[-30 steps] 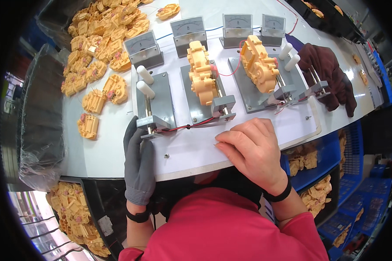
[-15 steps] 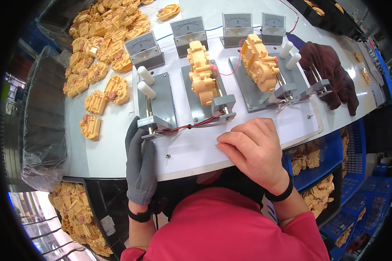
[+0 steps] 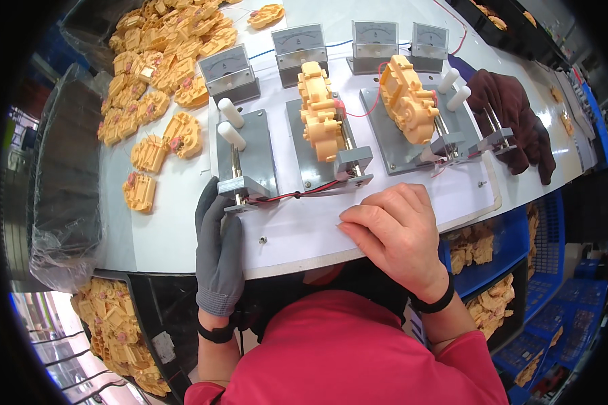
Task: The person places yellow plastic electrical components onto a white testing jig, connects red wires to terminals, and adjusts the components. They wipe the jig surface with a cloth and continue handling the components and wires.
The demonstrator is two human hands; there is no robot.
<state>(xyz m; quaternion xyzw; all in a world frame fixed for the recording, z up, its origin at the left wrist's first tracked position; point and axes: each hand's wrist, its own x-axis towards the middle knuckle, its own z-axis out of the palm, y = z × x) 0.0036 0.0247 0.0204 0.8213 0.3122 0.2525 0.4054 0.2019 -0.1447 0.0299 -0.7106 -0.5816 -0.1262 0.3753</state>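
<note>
My left hand [image 3: 217,250], in a grey glove, lies flat on the white table [image 3: 175,229] with its fingertips against the foot of the left grey test fixture [image 3: 244,158], which carries no part. My bare right hand [image 3: 395,229] rests on the table in front of the middle fixture [image 3: 331,145], fingers curled, holding nothing I can see. A yellow plastic gearbox [image 3: 321,111] sits on the middle fixture. Another gearbox [image 3: 407,98] sits on the right fixture [image 3: 419,128]. Red and black wires [image 3: 297,194] run between the fixtures' front clamps.
Several grey meters [image 3: 297,46] stand behind the fixtures. A pile of yellow gearboxes [image 3: 159,64] covers the far left of the table, beside a clear plastic bag [image 3: 64,175]. A dark red cloth [image 3: 513,115] lies at right. Blue bins [image 3: 486,250] with parts sit under the table edge.
</note>
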